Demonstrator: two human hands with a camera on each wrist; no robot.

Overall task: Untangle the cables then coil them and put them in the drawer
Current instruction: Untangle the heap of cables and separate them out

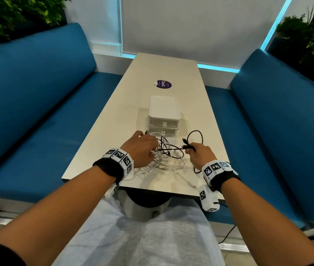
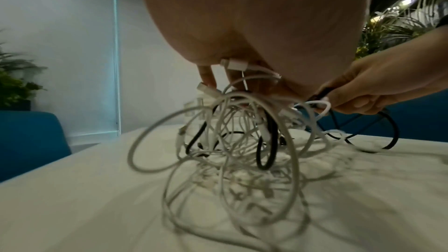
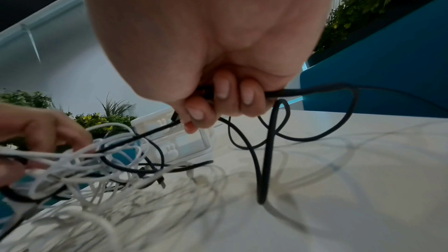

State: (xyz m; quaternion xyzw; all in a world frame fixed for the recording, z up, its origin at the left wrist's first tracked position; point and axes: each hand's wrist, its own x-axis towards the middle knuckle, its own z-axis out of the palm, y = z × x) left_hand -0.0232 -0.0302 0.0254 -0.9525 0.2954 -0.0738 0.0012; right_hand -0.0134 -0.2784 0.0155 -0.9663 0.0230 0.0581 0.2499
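A tangle of white cables (image 1: 163,160) and a black cable (image 1: 196,135) lies on the near end of the table (image 1: 113,131). My left hand (image 1: 142,148) grips a bunch of the white cables (image 2: 242,122) and lifts it off the tabletop. My right hand (image 1: 200,153) is curled round the black cable (image 3: 315,91), whose loops hang to the table and run back into the tangle. Just behind the hands stands a white two-drawer box (image 1: 163,116), both drawers shut, with small white knobs (image 3: 172,150).
A purple round sticker (image 1: 164,84) lies further up the table. Blue benches (image 1: 37,93) flank the table on both sides, with plants (image 1: 313,35) behind them. A white wall closes the far end.
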